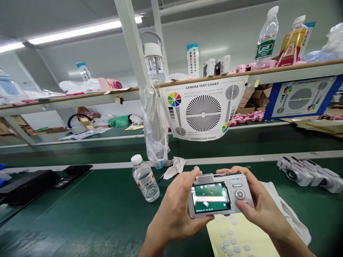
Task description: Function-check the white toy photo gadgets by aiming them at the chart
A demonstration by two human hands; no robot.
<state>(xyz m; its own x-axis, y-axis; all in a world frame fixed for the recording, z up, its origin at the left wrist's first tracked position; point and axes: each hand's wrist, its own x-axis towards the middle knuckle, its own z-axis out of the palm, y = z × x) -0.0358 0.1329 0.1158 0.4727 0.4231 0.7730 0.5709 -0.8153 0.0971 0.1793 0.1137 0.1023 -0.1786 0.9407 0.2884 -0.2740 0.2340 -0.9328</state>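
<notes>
A silver-white compact camera (219,195) is held between both hands above the green table, its lit screen facing me. My left hand (178,205) grips its left end, fingers on the top edge and thumb underneath. At the right end, my right hand (258,200) holds the body, with the thumb beside the round control dial and a finger along the top. The screen shows a green surface with a pale band. Beneath the camera lies a yellow sheet (241,235) with several small grey pieces on it. A camera test chart (203,112) hangs from the shelf ahead.
A clear water bottle (146,178) stands left of my hands. Several silver cameras (308,173) lie at the right. Behind the yellow sheet is a white cloth (292,214). A black case (29,185) rests at the left; a plastic bag (155,132) hangs by the post.
</notes>
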